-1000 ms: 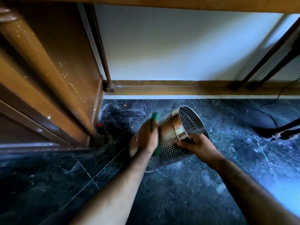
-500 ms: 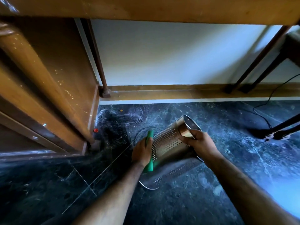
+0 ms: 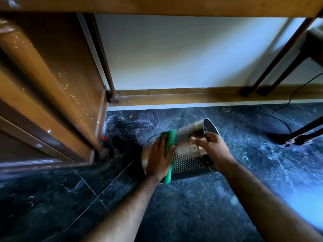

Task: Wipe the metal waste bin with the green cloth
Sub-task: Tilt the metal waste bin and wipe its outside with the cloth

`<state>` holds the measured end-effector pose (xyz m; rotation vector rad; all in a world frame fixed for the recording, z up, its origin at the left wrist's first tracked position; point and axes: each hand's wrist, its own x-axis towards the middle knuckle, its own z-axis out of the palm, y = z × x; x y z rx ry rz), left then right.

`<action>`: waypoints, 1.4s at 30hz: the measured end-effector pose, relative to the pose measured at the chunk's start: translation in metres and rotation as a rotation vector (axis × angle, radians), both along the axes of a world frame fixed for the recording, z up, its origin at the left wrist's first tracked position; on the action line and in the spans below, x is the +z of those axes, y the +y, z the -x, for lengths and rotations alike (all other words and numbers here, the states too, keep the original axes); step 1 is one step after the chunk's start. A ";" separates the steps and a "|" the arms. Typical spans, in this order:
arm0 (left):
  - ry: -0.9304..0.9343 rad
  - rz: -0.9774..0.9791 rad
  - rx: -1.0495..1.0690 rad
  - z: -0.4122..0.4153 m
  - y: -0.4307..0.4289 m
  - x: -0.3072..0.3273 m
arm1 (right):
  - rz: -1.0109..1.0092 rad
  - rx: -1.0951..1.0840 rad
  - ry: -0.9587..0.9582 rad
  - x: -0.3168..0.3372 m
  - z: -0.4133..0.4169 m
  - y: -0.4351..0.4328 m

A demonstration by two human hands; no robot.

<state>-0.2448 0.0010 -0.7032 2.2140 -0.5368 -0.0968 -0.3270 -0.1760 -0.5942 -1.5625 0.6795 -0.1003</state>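
Dark marble floor (image 3: 201,210) is filling the lower half of the view; white wall (image 3: 174,53) is running across the top, with a wooden skirting board (image 3: 192,96) along its foot. Wooden cabinet (image 3: 43,88) is standing at 9 o'clock, its corner meeting the floor near centre. Dark furniture legs (image 3: 272,62) are slanting down at 2 o'clock, and a thin black cable (image 3: 286,105) is trailing across the floor beside them.

Metal waste bin (image 3: 187,154) is lying tipped on its side just right of centre, above the floor, perforated wall facing up, open mouth pointing toward 1 o'clock, closed base toward 8 o'clock. Whether its underside is touching the floor, cannot tell.

Left hand (image 3: 158,158) is lying flat over the base end of the bin, fingers together and extended, pressing the green cloth (image 3: 170,144) against the perforated wall. Cloth is sticking out past the fingertips at 12 o'clock and below the heel of the hand at 6 o'clock.

Right hand (image 3: 214,150) is gripping the bin's rim at the mouth end, fingers curled over the edge, thumb resting on the outer smooth band.

Small red object (image 3: 104,138) is sitting on the floor at the cabinet's corner, 9 o'clock of the bin, well apart from it. Tiny yellow speck (image 3: 130,116) is lying near the skirting at 11 o'clock.
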 end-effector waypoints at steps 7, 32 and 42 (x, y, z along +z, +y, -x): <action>0.420 -0.228 0.211 -0.050 0.003 0.001 | -0.128 0.114 -0.029 -0.006 0.006 0.014; 0.377 0.074 0.074 -0.055 -0.067 0.086 | 0.042 0.431 -0.155 -0.006 0.009 0.000; 0.023 -0.048 0.008 0.005 -0.005 -0.008 | 0.030 -0.058 -0.005 0.004 0.000 -0.011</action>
